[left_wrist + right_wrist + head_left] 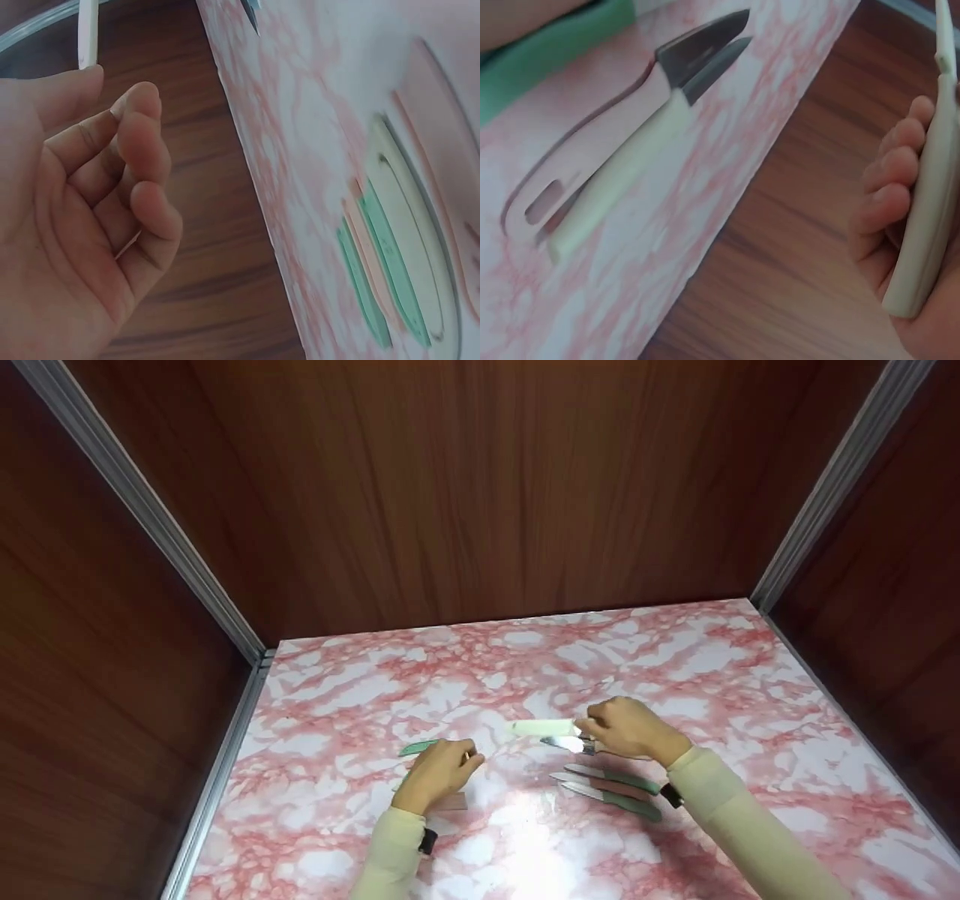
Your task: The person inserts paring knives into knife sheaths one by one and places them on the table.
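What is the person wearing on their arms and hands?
Both arms are in long, pale cream sleeves that reach down to the wrists. At each cuff there is a small black band or strap, one on the left wrist and one on the right. The left hand and the right hand are bare: no gloves, and no rings that I can see.

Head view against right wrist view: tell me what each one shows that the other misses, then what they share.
Only the head view shows both hands at once: the left hand by a green sheath, and three more knives near the right sleeve. Only the right wrist view shows two knives lying side by side, one pink-handled, one cream-handled. Both show the right hand gripping a cream-handled knife over the pink marbled table.
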`<state>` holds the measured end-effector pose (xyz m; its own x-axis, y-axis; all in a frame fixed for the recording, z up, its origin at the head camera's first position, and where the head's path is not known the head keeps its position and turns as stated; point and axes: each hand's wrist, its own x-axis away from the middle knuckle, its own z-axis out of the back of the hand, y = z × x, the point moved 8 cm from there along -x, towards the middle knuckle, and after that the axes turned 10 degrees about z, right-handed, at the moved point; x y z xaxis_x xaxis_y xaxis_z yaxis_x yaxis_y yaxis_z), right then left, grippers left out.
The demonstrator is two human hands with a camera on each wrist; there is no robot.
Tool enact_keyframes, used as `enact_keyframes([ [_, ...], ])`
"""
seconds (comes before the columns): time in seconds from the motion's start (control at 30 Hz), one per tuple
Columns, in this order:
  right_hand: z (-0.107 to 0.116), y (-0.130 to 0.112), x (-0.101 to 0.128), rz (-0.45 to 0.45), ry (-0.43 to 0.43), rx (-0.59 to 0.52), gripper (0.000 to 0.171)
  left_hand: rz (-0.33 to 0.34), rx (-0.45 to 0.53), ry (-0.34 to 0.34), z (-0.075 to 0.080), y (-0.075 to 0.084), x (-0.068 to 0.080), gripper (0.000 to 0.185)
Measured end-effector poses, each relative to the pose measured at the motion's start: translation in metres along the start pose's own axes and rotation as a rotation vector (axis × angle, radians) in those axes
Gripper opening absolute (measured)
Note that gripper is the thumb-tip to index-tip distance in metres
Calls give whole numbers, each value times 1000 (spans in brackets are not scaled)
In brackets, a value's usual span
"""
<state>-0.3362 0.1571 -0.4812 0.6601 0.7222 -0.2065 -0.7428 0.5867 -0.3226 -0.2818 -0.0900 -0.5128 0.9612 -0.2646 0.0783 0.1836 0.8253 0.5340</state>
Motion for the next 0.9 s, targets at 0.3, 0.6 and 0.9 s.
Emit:
enact_keyframes([
  [0.3,-7,40,-8,-252,23,-25,32,17,-4,12,6,-14,2,22],
  [0.6,-30,63,-27,-413,13,-145,13,11,-10,28,11,-23,3,22],
  [0.9,-40,90,-43,-579,85,-144,21,6,-18,44,13,-33,1,19],
])
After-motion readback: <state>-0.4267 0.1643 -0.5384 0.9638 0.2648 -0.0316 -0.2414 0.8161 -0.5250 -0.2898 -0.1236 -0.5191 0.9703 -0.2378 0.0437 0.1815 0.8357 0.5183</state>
